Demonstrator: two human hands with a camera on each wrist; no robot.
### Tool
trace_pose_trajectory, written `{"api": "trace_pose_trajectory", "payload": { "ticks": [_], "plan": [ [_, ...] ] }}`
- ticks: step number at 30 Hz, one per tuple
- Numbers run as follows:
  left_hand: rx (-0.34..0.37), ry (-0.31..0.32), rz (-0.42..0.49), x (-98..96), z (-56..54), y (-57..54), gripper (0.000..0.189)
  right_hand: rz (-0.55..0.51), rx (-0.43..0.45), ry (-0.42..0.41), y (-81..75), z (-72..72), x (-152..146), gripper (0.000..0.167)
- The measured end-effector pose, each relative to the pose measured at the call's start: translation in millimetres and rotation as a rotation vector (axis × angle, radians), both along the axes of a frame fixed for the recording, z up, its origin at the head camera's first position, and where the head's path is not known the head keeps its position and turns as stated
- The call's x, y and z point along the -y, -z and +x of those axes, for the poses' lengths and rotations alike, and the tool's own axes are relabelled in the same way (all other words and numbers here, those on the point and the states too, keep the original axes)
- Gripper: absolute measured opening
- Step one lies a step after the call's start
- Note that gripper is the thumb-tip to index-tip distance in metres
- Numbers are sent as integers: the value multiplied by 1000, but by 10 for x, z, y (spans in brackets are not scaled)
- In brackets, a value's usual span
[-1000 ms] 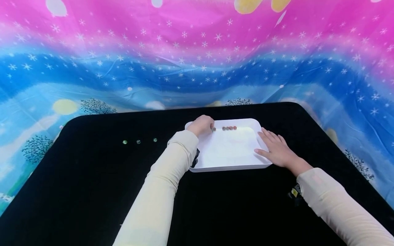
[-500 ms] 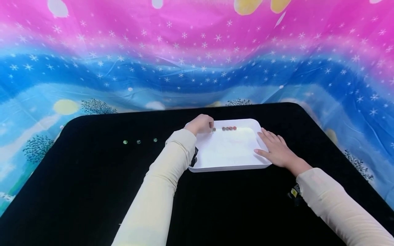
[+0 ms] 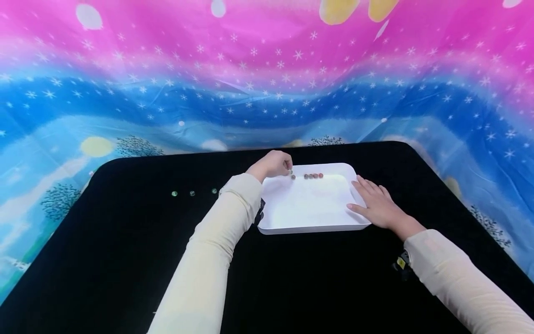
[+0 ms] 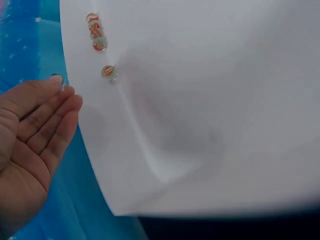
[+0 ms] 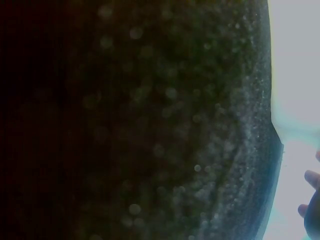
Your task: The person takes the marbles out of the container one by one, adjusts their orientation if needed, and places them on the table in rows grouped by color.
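Note:
My left hand [image 3: 273, 163] is over the far left edge of a shallow white tray [image 3: 317, 204]. In the left wrist view, its thumb and forefinger pinch a clear bluish glass marble [image 4: 60, 80]. Just beside those fingertips, a marble with an orange swirl [image 4: 108, 72] lies alone in the tray. Further along the same side, several orange-swirled marbles [image 4: 96, 33] sit in a tight row. My right hand [image 3: 377, 204] lies with fingers spread on the tray's right rim; only a few of its fingertips [image 5: 312, 178] show in the right wrist view.
Three greenish marbles, the leftmost one [image 3: 174, 193], the middle one [image 3: 192, 193] and the right one [image 3: 214, 191], lie spaced out on the black tabletop [image 3: 125, 250] left of the tray. A patterned pink and blue cloth [image 3: 267, 83] hangs behind the table.
My left hand has risen slightly and drawn back from the lone marble, with the pinched marble now showing at its fingertips. The right hand stays put on the rim.

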State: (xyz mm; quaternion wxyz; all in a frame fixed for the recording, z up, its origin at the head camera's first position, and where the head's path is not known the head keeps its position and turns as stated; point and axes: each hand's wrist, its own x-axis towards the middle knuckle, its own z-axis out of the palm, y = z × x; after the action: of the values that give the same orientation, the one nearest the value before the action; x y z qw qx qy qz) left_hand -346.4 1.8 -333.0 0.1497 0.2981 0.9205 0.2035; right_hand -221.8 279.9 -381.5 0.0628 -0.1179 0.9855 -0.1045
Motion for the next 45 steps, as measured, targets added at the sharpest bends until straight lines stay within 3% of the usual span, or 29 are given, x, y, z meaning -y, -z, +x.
{"api": "trace_pose_trajectory", "payload": {
  "ticks": [11,26,45],
  "plan": [
    [10,24,129,149,89,-97,8,12,-3,-7,13,-24,-32,81],
    [22,-3,265,436,329,-196,13,4,15,1,-1,-16,-23,79],
    [40,-69,368,818,534,-83,12,-12,31,-4,-3,-14,1,81]
  ]
}}
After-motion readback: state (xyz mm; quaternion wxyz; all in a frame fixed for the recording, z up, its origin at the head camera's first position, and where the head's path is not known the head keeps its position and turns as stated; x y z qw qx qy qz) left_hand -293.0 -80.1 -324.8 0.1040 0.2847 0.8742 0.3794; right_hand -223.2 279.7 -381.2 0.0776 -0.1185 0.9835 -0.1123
